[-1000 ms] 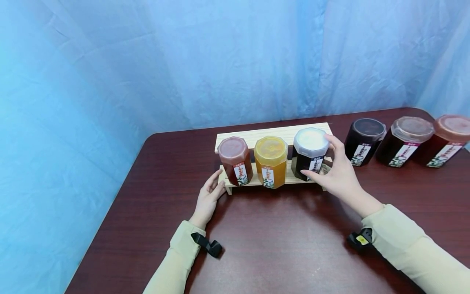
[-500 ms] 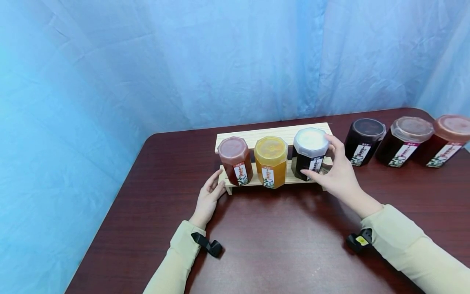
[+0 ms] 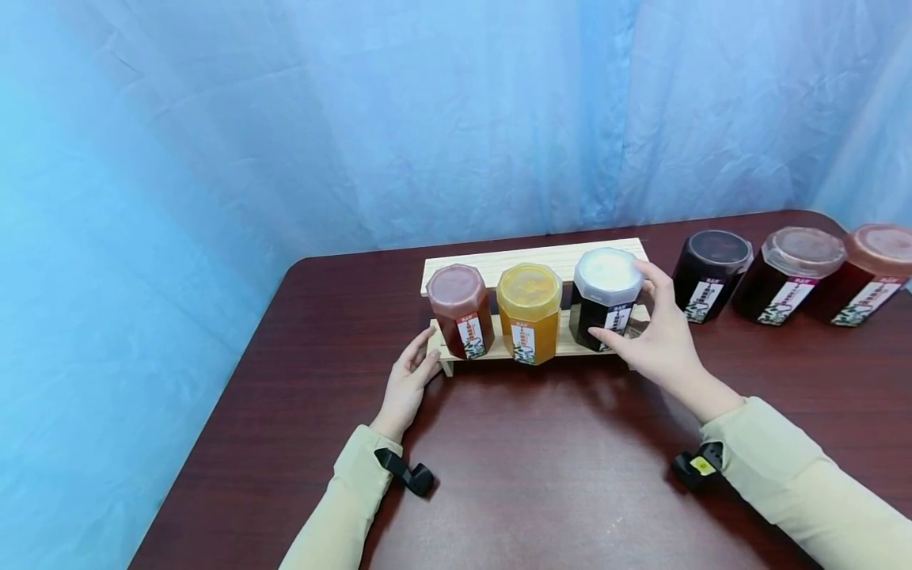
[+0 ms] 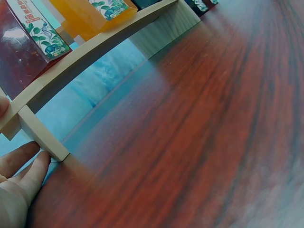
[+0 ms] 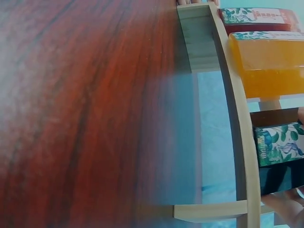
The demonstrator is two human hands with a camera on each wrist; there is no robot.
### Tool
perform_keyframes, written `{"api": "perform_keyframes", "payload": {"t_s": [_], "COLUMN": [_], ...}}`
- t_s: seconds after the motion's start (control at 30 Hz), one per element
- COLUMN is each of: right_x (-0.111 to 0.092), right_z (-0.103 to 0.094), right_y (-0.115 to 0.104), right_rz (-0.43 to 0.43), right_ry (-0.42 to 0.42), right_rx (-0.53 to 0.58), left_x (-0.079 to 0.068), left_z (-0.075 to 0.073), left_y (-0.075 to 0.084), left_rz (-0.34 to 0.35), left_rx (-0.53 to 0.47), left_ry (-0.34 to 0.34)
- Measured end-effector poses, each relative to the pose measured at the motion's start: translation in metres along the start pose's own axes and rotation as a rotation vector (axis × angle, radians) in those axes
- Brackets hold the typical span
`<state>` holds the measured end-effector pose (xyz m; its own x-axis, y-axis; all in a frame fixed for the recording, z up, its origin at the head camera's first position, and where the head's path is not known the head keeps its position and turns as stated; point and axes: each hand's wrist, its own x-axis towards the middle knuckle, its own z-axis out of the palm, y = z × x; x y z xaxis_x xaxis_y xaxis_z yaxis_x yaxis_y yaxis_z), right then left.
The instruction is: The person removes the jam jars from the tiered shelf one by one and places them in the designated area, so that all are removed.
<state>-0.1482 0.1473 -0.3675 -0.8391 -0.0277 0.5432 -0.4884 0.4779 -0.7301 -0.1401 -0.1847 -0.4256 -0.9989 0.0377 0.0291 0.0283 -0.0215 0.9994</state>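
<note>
almost nothing differs from half a second ago: the right hand (image 3: 659, 340) keeps its hold on the white-lidded dark jar (image 3: 606, 299), thumb across the front and fingers round the far side, spread only as wide as the jar itself. the whole head view sits slightly shifted (the jars standing apart on the right slide along with it, so probably a small turn of the head), and the row on the wooden rack (image 3: 534, 257) keeps its spacing.

the dark jar is at the right end of the lower tier, upright, with the amber jar (image 3: 529, 317) in the middle and the reddish jar (image 3: 461, 313) at the left end, gaps between them. its base seems to rest on the plank, though the right wrist view crops the jar too much to be certain it is fully seated.

the left hand (image 3: 406, 384) is still at the rack's left end, fingers loosely bent and touching the wood near the leg (image 4: 43, 135), holding no jar.

to my eye this stillness means a pause in the placing: the jar is in line, but the grip is not released.
</note>
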Motion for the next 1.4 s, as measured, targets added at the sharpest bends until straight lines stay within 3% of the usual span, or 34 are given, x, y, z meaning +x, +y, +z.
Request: {"api": "perform_keyframes", "payload": {"t_s": [0.2,0.53,0.77,1.03,1.4], "right_x": [-0.002,-0.012,-0.018,-0.025,-0.028], "right_z": [0.000,-0.009,-0.027,-0.046,-0.079], "right_y": [0.001,-0.002,-0.001,0.008,0.023], "right_rz": [-0.031,-0.006,0.022,0.097,0.125], "right_ry": [0.031,0.056,0.086,0.113,0.128], "right_rx": [0.081,0.027,-0.025,0.009,-0.057], "left_x": [0.000,-0.003,-0.004,-0.005,-0.004], "left_z": [0.000,-0.002,-0.002,-0.004,-0.003], "left_y": [0.001,0.001,0.003,0.001,0.000], "left_rz": [0.000,-0.005,0.003,-0.013,-0.006], "left_rx": [-0.004,-0.006,-0.033,-0.016,-0.020], "left_ry": [0.009,-0.006,-0.006,-0.001,0.007]}}
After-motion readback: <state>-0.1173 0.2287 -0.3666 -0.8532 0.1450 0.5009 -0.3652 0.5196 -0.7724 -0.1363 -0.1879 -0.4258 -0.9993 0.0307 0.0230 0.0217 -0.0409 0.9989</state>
